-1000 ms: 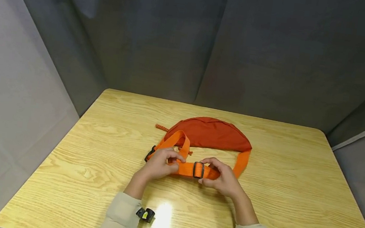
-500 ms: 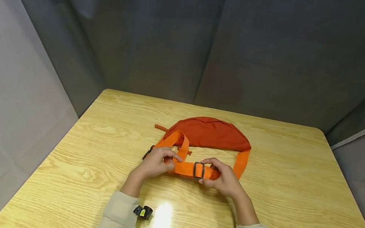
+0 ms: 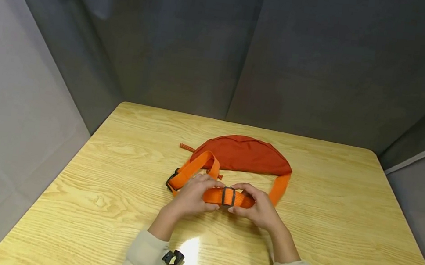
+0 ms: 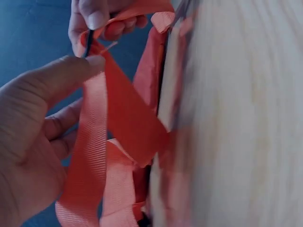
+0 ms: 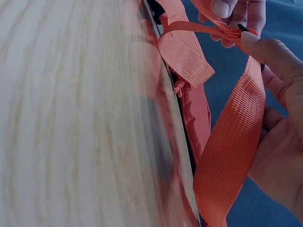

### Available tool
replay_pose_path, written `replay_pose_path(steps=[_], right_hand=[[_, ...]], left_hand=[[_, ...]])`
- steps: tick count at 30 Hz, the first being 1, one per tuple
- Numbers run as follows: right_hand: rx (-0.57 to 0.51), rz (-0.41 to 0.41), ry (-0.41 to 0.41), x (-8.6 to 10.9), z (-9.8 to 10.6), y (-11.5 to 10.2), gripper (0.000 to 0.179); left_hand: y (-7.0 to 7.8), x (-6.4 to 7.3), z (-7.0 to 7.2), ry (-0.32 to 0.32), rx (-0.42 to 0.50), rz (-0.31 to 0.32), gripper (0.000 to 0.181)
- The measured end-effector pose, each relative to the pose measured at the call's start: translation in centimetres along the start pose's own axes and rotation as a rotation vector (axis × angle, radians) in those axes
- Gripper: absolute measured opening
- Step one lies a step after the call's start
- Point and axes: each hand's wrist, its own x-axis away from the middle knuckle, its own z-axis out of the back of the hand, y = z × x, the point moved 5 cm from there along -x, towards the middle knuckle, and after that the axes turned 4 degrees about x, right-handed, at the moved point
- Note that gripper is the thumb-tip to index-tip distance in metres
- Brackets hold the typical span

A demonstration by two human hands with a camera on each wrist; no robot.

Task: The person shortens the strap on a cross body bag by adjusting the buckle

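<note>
A red waist bag [image 3: 243, 154] lies on the table with its orange webbing strap [image 3: 279, 188] looped toward me. On the strap is a black slide buckle [image 3: 228, 197], raised between both hands. My left hand [image 3: 191, 195] pinches the buckle's left edge by the strap, its thumb against the webbing in the left wrist view. From the other side my right hand [image 3: 265, 210] pinches the buckle's right edge, thumb below and index finger above. A small loose strand [image 4: 111, 46] shows by the buckle in the left wrist view. The strap's back side is partly hidden by the fingers.
The wooden table [image 3: 345, 219] extends to both sides of the bag. A black side-release buckle [image 3: 172, 181] sits left of the left hand, and a patterned cord pull [image 3: 187, 147] sticks out at the bag's left end. Dark curtains [image 3: 190, 50] stand behind.
My left hand first slid left along the strap, then came back right to the slide buckle. The buckle has shifted slightly left; the right hand stays almost in place.
</note>
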Motion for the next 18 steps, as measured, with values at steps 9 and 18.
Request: replay_pose_path(steps=[9,18], right_hand=[[-0.047,0.004,-0.005,-0.04,-0.21,0.12,0.051],[-0.063,-0.031,-0.058,0.29,0.22,0.89,0.054]], left_hand=[[-0.34,-0.35,-0.74,0.080,0.206,-0.106,0.053],[-0.77,-0.37,-0.78,0.102,0.227,-0.109,0.052]])
